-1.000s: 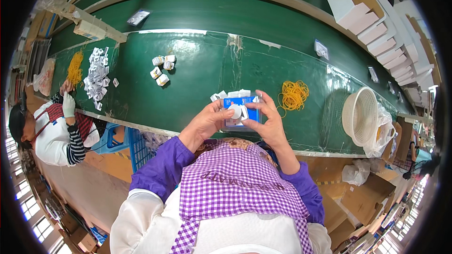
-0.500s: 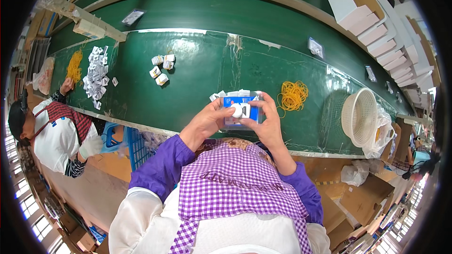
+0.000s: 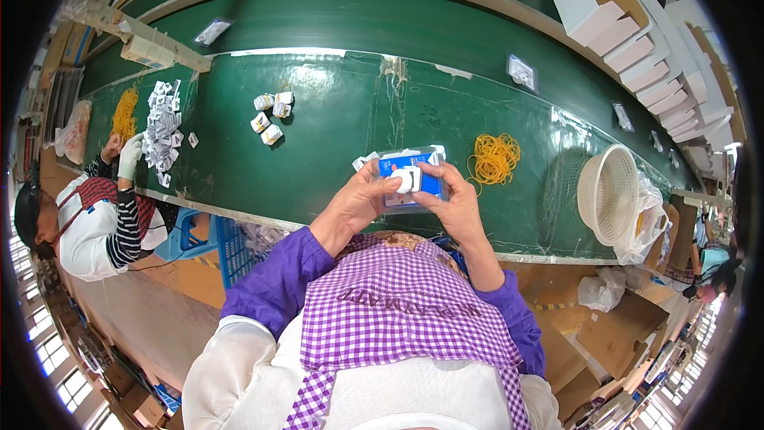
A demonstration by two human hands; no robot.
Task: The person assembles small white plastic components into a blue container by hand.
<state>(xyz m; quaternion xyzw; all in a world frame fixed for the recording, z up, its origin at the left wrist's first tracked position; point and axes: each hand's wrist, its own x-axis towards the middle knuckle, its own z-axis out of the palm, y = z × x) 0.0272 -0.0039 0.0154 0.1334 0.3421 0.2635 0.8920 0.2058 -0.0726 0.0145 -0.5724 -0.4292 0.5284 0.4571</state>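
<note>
In front of my apron, just above the near edge of the green table, both my hands hold a flat clear plastic package with a blue card (image 3: 432,184). My left hand (image 3: 356,201) grips its left side, thumb against a small white rounded piece (image 3: 405,181) lying over the card. From the other side, my right hand (image 3: 456,205) pinches the package, its thumb and index finger close to the same white piece. Whether that piece is inside or on top of the plastic, I cannot tell. Several small white folded papers (image 3: 364,161) show partly behind the package.
Right of my hands lies a heap of yellow rubber bands (image 3: 495,159); beyond it stands a white basket (image 3: 606,193). Banded white bundles (image 3: 272,135) sit left. A co-worker's gloved hand (image 3: 130,157) is by a white paper pile (image 3: 164,131). Clear packages (image 3: 521,72) lie on the far belt (image 3: 358,24).
The package in my hands has tilted a little, and the white piece has turned. Packages on the far belt have shifted left. The co-worker's gloved hand has come up to the paper pile.
</note>
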